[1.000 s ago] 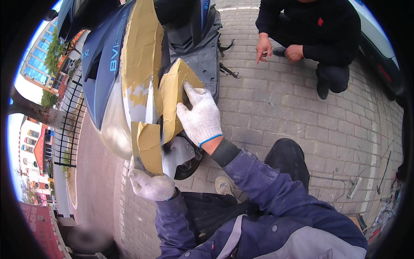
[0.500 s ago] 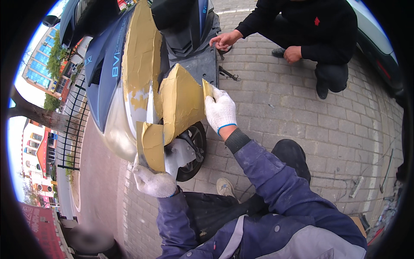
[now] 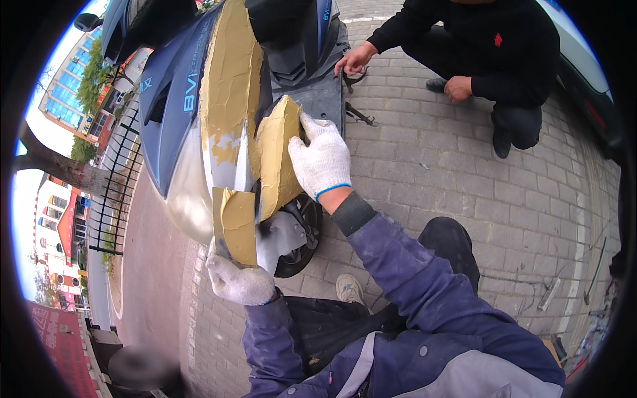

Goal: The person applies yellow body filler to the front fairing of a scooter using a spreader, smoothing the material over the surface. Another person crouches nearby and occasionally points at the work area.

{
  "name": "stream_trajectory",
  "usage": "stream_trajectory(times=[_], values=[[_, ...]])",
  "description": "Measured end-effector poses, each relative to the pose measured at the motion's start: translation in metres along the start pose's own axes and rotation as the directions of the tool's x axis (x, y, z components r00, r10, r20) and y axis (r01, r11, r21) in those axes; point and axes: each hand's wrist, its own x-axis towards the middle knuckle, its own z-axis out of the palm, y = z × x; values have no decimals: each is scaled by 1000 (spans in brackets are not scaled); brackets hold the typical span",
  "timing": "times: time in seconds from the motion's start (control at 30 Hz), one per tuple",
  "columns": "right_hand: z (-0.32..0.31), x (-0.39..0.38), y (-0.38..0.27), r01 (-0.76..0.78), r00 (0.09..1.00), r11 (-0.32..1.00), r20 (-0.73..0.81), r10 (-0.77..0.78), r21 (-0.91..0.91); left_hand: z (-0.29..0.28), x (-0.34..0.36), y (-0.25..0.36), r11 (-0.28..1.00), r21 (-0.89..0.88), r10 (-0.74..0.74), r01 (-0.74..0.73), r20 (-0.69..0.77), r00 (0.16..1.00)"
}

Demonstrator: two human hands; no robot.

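My gloved left hand point(image 3: 237, 280) grips the lower end of a flat board point(image 3: 235, 224) loaded with yellow putty, held before the scooter's bare pale panel point(image 3: 189, 215). My gloved right hand point(image 3: 320, 156) is closed on a putty spreader, mostly hidden by its fingers, against a putty-coated side piece point(image 3: 275, 166) of the scooter. A long strip of yellow putty point(image 3: 224, 79) coats the panel above, with white patches showing low down, beside the dark blue bodywork point(image 3: 162, 113). The front wheel point(image 3: 306, 247) shows partly behind the side piece and board.
A person in black point(image 3: 497, 66) squats at right, a hand point(image 3: 353, 61) near the footboard. Grey pavers point(image 3: 438, 166) surround me. A white car point(image 3: 585, 66) stands top right, a black fence point(image 3: 113, 199) and tree trunk point(image 3: 79, 174) left, tools point(image 3: 589, 278) lie at far right.
My right hand went outward to the side piece's right edge with the spreader, then back leftward and up onto it. The squatting person's hand reached out to the footboard. My left hand stays low.
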Motion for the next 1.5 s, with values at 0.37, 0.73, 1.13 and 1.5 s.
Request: stream_trajectory(times=[0.37,0.73,1.13,1.5], values=[[-23,-48,-25,322,946,944,-61,-318,73,7,-1,0,997,8,-83,83,1,997],[-95,-64,-35,135,981,767,22,-191,628,17,5,-7,740,-301,-542,602,264,798],[-107,-84,4,399,819,871,315,-479,286,23,1,14,633,-491,-578,598,214,787],[-72,31,20,636,762,718,83,-642,-284,8,5,17,662,-450,-568,599,220,793]])
